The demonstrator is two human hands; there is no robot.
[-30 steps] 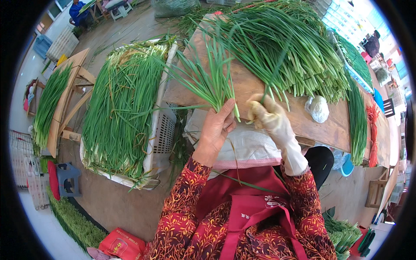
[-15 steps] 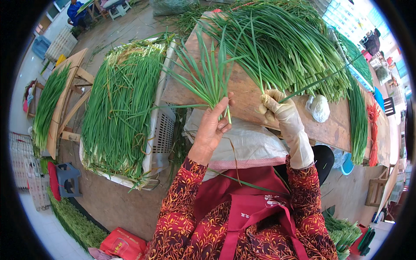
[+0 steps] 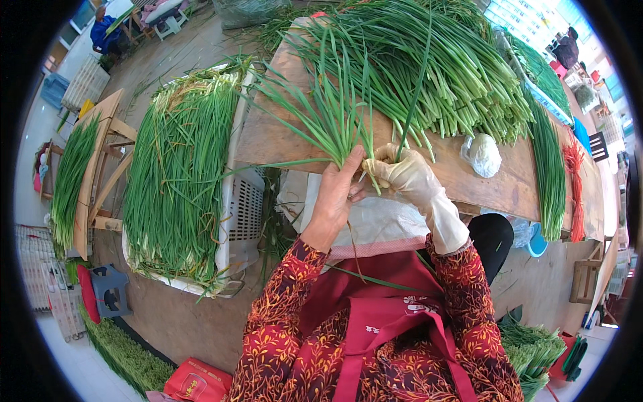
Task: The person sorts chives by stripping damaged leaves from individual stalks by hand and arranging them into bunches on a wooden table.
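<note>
My bare left hand (image 3: 335, 193) is closed round the lower stems of a small bunch of garlic chives (image 3: 338, 130), whose leaves fan out upward and to the left. Against its fingertips, my right hand (image 3: 412, 177) in a pale, thin glove pinches near the stem ends. One long garlic chive (image 3: 416, 87) rises from between the gloved fingers. Just beyond both hands lies a large heap of garlic chives (image 3: 442, 74), pale stem ends toward me, on a wooden board (image 3: 261, 137). Part of what the gloved fingertips grip is hidden.
A white plastic crate (image 3: 242, 209) packed with chives stands at left. A white plastic bundle (image 3: 482, 155), a row of chives (image 3: 549, 181) and red ties (image 3: 575, 187) lie to the right. A white sack (image 3: 395, 231) hangs before my lap. A grey-blue stool (image 3: 110, 291) sits lower left.
My right hand has moved left from the heap's edge to meet my left hand. The long chive in it has swung from slanting right to nearly upright. The view has shifted slightly.
</note>
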